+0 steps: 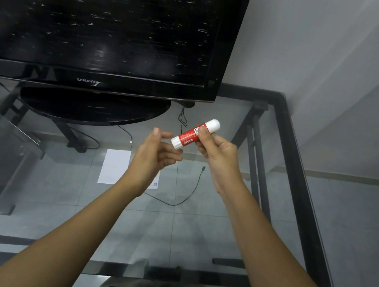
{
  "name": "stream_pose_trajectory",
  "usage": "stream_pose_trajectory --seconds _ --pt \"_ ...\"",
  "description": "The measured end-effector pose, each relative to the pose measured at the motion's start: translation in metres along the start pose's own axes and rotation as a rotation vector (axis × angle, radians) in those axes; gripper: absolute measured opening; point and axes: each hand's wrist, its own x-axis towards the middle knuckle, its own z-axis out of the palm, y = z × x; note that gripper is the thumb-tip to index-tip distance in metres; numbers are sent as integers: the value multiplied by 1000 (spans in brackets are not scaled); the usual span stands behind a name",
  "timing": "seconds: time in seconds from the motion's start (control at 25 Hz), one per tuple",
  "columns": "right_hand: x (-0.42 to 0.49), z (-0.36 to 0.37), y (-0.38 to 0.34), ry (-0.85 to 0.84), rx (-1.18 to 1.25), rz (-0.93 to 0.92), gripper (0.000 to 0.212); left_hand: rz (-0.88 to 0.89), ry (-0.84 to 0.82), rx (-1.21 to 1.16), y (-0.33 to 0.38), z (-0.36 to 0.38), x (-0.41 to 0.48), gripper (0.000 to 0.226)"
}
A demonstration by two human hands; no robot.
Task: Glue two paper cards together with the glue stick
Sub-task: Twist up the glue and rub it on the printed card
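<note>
1. The right hand (217,153) grips the glue stick (195,133) around its red middle, holding it tilted in the air above the glass table (273,207), with one white end pointing up and away and the other toward the left hand (154,155).
2. The left hand holds nothing. Its fingers are loosely curled with their tips just at the stick's nearer white end; whether they touch it I cannot tell.
3. My guess is that the cap comes off next, and that is where it could go wrong. Both ends are white and look alike, so pulling at the twist base rather than the cap would get nowhere.
4. A cap that pops free suddenly could be dropped and roll across the smooth glass, perhaps over the edge.
5. The paper cards (114,167) lie flat on the glass below the hands, and the left wrist covers part of them. Loose on a slick surface, they may slide when glue is rubbed on unless one hand pins them (light paper creases easily, too).
6. Count: one glue stick and two hands. The paper shows as one white sheet left of the wrist and a small corner with a blue mark to its right, so two cards is likely but not certain. One television (99,15) stands at the back, and one thin black cable (190,191) shows through the glass.
</note>
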Motion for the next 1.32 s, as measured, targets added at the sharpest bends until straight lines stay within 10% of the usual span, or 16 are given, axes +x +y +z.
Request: stream_pose_trajectory --seconds 0.24,0.48,0.72,1.32 --pt "-3 0 -2 0 -38 13 23 2 -20 -197 5 -2 0 26" --pt "-7 1 -1 -16 -40 23 15 605 63 687 5 -11 -3 41" --pt "-6 -1 -3 2 -48 9 28 14 -73 79 1 -2 -6 36" --pt "0 -4 -9 -7 -139 1 32 176 -68 141 9 -2 2 38"
